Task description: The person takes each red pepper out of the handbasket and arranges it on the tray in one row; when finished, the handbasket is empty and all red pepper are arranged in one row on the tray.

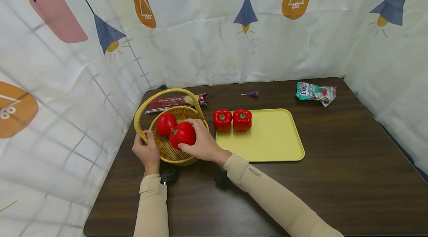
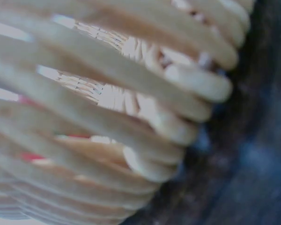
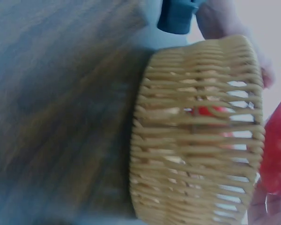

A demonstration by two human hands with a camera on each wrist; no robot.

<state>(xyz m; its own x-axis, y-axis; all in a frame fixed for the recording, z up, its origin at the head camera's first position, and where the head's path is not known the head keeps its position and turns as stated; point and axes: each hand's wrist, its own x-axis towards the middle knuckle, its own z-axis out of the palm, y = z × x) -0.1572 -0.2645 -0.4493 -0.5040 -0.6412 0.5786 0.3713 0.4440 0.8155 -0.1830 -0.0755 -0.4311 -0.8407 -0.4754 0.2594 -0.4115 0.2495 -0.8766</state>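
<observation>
A yellow wicker basket (image 1: 177, 159) with a tall arched handle stands at the left of the table. At its left side, my left hand (image 1: 147, 151) grips the basket by the rim and handle base. My right hand (image 1: 205, 142) holds a red bell pepper (image 1: 182, 135) with a green stem over the basket's opening, thumb in front and fingers behind. Another red, rounded vegetable (image 1: 166, 123) lies inside, partly behind that pepper. The left wrist view is filled by the basket's weave (image 2: 98, 89); the right wrist view shows its side (image 3: 192, 136) and the held pepper (image 3: 277, 150).
Two red bell peppers (image 1: 222, 120) (image 1: 242, 120) sit on the left back part of a yellow tray (image 1: 267, 140), right of the basket. Behind the basket lies a dark red snack packet (image 1: 177, 102). A purple lollipop (image 1: 254, 94) and a green candy bag (image 1: 315, 93) lie farther back.
</observation>
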